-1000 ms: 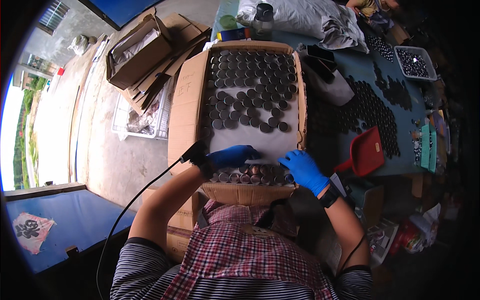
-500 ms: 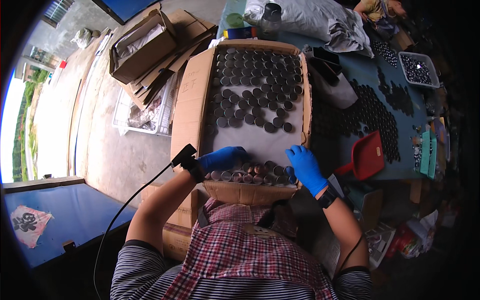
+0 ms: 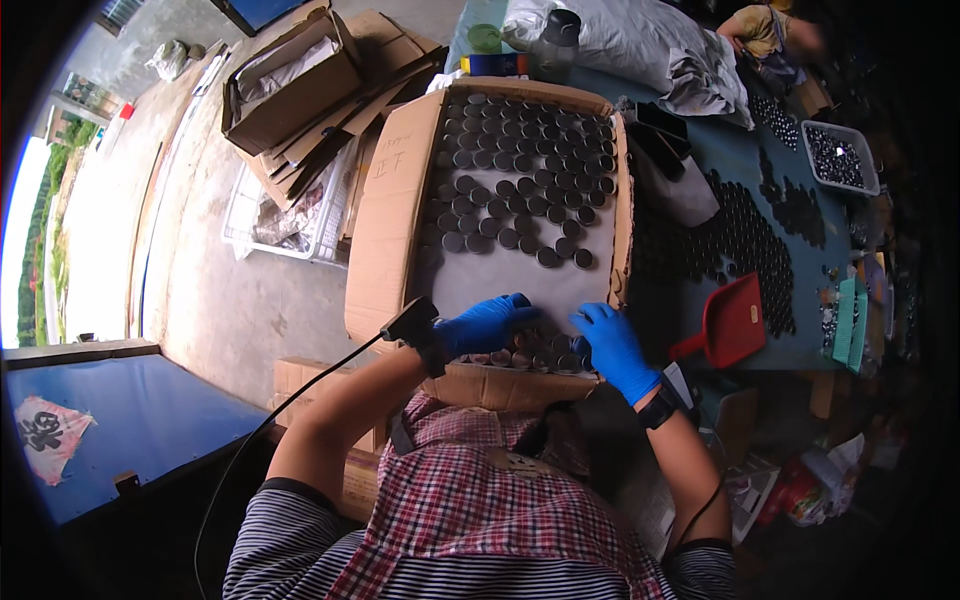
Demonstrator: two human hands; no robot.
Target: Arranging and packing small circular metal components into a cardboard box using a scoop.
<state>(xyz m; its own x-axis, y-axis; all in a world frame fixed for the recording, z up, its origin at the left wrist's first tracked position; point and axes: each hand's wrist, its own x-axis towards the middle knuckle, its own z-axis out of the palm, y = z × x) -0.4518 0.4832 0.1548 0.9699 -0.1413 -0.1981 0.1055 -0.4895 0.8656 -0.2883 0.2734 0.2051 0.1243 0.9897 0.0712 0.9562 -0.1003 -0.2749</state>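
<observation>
An open cardboard box (image 3: 392, 215) lies in front of me, holding many small round dark-topped pieces (image 3: 508, 160) on a grey sheet (image 3: 490, 280). They stand in rows at the far end, more scattered toward the middle. More round pieces (image 3: 540, 361), looking like lids or small jars, line the near end. Over this near group, my left hand (image 3: 488, 325), in a blue glove, has its fingers bent together; whatever is under them is hidden. My right hand (image 3: 615, 348), also blue-gloved, is at the near right corner with fingers bent and thumb apart, nothing visible between them.
To the right, a blue-green table carries a red dustpan (image 3: 735, 318), many dark pieces (image 3: 745, 240) and a white tub (image 3: 838, 158). A bottle (image 3: 556, 45) and white sack (image 3: 610, 40) stand beyond the box. Folded cardboard and a white crate (image 3: 290, 225) are at left. Another person (image 3: 765, 40) sits far right.
My left hand has moved right and its fingertips now reach closer to my right hand. The right hand stays near the corner, its fingers a little more bent. The view has shifted slightly.
</observation>
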